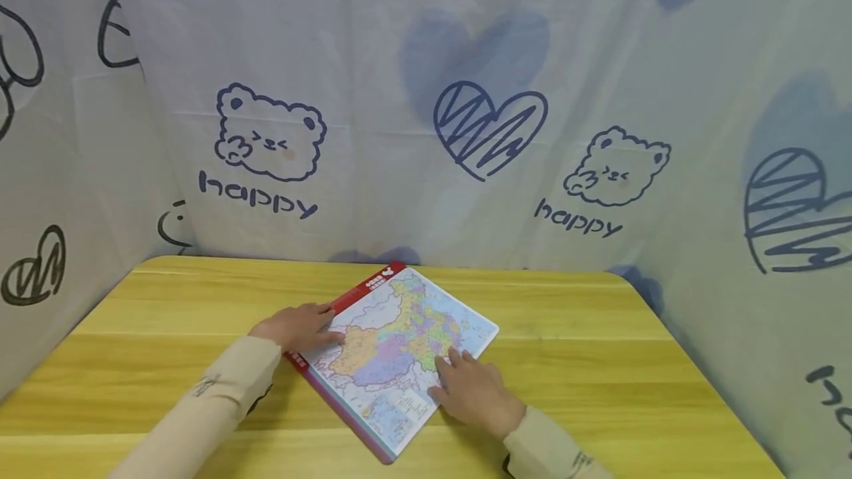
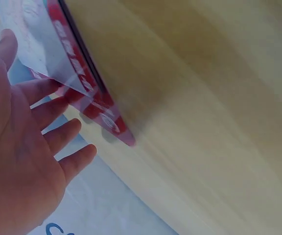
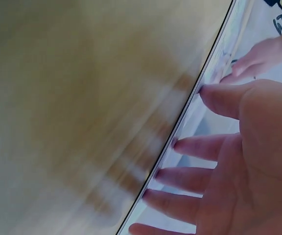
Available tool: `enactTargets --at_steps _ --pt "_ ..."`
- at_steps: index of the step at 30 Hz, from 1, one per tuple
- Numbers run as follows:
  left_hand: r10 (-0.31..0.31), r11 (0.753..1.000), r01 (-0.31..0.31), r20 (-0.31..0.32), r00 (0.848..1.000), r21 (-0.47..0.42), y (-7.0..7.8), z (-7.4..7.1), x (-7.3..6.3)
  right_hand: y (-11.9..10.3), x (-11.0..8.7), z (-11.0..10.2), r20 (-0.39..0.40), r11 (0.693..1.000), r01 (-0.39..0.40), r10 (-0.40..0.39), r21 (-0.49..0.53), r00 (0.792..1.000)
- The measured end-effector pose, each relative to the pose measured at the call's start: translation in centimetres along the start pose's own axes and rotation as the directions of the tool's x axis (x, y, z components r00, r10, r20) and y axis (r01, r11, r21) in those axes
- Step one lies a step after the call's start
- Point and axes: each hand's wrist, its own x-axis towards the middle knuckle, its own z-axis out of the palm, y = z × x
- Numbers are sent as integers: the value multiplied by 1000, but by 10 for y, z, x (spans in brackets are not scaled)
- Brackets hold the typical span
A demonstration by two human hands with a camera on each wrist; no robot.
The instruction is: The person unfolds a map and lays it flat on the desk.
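A flat rectangular map sheet (image 1: 393,346), printed in pastel colours with a red title strip, lies turned at an angle on the wooden table. My left hand (image 1: 297,330) rests on its upper left side, the fingers reaching over the red strip onto the print. In the left wrist view the left hand's fingers are spread and fairly straight beside the red corner. On the opposite side, my right hand (image 1: 475,392) touches the lower right edge with its fingertips. The right wrist view has those fingers (image 3: 185,179) extended along the thin edge of the sheet.
The yellow wood-grain table (image 1: 586,361) extends on both sides of the map. A pale cloth (image 1: 373,131) with hearts, bears and "happy" lettering hangs behind the table and along its sides.
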Motion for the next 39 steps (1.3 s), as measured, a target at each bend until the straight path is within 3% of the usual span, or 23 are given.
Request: enactTargets --at_steps 4,7,11,16,23,31,37,39 --pt "17 1000 -17 6 1000 3 -9 3 -6 8 6 0 48 999 -15 13 36 999" --pt "89 994 -90 25 996 58 -16 6 -12 15 14 1 72 998 -29 25 48 997" --pt "135 989 -136 31 990 54 -23 11 -21 23 23 0 91 996 -52 45 69 995" --pt "109 994 -108 13 994 -23 -28 14 -30 26 34 -2 101 992 -65 55 104 993" --pt "110 994 -111 44 993 15 -30 12 -43 31 51 -4 121 981 -31 8 190 993" --pt "96 990 -100 40 995 98 -21 11 -58 30 68 -5 136 977 -56 28 207 990" --pt "44 999 -45 44 998 27 -12 7 -62 25 77 -5 137 976 -67 39 209 990" --pt "52 999 -51 38 998 -10 -11 7 -62 22 79 -5 135 975 -70 42 213 990"
